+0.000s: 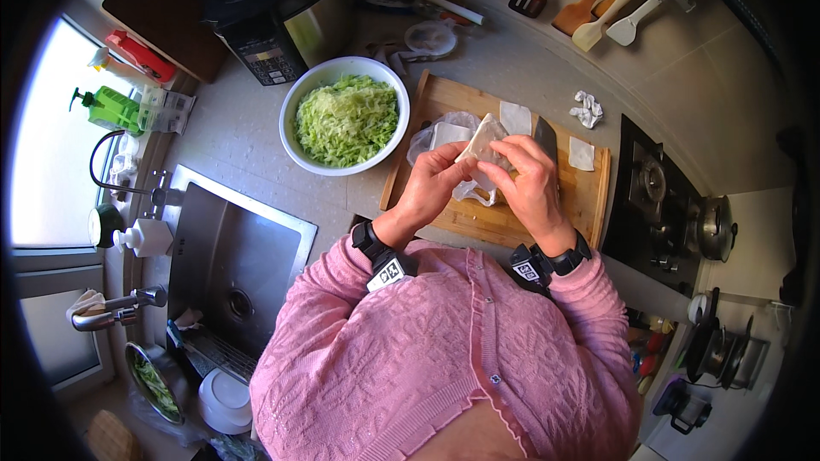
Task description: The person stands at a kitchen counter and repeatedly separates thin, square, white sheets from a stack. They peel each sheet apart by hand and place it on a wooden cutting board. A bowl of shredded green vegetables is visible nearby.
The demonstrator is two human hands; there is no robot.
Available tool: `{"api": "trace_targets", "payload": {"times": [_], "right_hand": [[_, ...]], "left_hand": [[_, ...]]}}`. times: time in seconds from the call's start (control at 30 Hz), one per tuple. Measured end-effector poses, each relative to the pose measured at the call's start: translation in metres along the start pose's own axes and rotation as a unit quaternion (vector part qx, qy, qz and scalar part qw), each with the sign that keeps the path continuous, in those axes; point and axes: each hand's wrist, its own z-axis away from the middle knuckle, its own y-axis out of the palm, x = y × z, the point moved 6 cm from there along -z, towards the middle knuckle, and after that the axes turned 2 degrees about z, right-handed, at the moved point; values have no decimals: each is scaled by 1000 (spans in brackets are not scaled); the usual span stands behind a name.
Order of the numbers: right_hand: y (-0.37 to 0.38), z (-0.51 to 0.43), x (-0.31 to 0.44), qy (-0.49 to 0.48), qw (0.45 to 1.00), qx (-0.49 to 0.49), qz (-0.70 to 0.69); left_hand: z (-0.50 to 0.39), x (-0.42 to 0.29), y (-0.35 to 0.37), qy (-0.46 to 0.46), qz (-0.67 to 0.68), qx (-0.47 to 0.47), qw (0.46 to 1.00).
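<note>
Both hands hold one folded, pale dough wrapper (486, 141) above a bamboo cutting board (467, 221). My left hand (432, 182) grips its lower left edge, while the fingers of my right hand (528, 176) pinch its right side. Under the hands lies a clear plastic bag (419, 144) with white wrappers (450, 134) in it. Another wrapper (516, 118) rests flat near the board's back edge, and a separate one (582, 153) is at the right. A knife blade (545, 137) shows partly behind my right hand. To the left stands a white bowl (286, 131) heaped with shredded green vegetable (346, 118).
A steel sink (246, 256) is at the left, a black gas stove (647, 198) at the right. Behind the bowl stands a black electric cooker (266, 45). Crumpled white paper (586, 109) lies behind the board. Spatulas (608, 22) hang on the wall.
</note>
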Motion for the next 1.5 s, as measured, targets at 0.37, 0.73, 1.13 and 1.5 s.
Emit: {"api": "trace_targets", "payload": {"times": [0.37,0.73,1.13,1.5], "right_hand": [[5,1,-7,-1,1000,7,-23],[12,4,1,-63,997,-8,42],[15,8,-3,-13,997,-34,64],[21,18,-28,167,974,-69,-139]], "left_hand": [[3,0,6,-13,-31,57,998],[3,2,7,1,-28,45,999],[0,11,5,-54,98,-25,993],[-2,25,-11,-88,130,-121,980]]}}
